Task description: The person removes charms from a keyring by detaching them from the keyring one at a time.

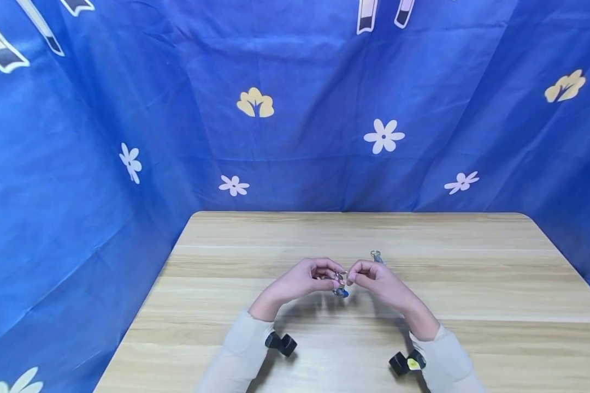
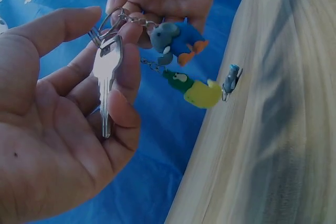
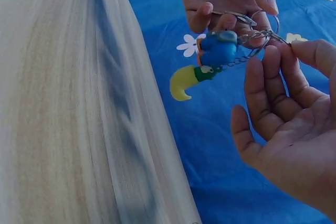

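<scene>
Both hands are raised over the table, close together in the head view. A silver key point(image 2: 106, 66) lies along the curled fingers of my left hand point(image 1: 308, 283), whose thumb and fingers hold the metal key rings point(image 2: 109, 23). Opposite it, my right hand point(image 1: 381, 282) pinches the rings between thumb and fingertips. From short chains hang a blue elephant charm point(image 2: 176, 41) with orange feet and a yellow charm with a green head point(image 2: 200, 92). Both charms dangle between the hands in the right wrist view.
Another small grey-blue figure with a metal ring point(image 1: 376, 256) lies on the wooden table point(image 1: 216, 240), just beyond my right hand. Blue patterned cloth point(image 1: 305, 136) hangs behind the table and along its sides. Each wrist carries a black camera.
</scene>
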### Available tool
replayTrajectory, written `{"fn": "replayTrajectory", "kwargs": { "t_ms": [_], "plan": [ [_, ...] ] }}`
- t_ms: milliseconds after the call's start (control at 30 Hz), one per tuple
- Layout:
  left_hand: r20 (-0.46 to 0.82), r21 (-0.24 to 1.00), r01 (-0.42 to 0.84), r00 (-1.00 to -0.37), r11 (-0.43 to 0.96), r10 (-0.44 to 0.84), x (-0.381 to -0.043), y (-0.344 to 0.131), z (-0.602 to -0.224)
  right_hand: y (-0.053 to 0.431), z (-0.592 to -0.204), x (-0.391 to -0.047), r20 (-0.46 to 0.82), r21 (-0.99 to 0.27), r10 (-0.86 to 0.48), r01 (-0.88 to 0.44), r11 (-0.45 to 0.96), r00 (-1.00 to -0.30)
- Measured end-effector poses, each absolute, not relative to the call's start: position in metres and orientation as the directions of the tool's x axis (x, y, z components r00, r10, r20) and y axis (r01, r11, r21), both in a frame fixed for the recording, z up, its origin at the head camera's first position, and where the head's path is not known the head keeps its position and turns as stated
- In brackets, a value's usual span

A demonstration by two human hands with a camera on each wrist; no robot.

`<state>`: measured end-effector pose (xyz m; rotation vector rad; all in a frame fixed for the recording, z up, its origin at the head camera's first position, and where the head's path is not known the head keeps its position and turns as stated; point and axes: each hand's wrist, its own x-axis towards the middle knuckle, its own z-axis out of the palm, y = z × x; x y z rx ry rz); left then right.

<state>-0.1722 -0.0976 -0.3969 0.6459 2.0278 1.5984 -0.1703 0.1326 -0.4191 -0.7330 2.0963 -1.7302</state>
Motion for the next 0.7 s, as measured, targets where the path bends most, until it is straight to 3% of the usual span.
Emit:
{"fn": "replayTrajectory", "kwargs": {
  "t_ms": [300, 700],
  "plan": [
    [-0.120, 0.976, 0.027, -0.766, 0.217, 0.632, -0.1705, -0.0972, -0.3969, 0.1297, -0.4197, -0.1679, 0.107, -0.979, -0.610, -0.190, 0.073, -0.785],
    [-0.124, 0.974, 0.014, -0.800, 0.225, 0.587, -0.1733, -0.0963, -0.3965, 0.1287, -0.4234, -0.1690, 0.173, -0.975, -0.636, -0.221, -0.005, -0.752]
  ]
}}
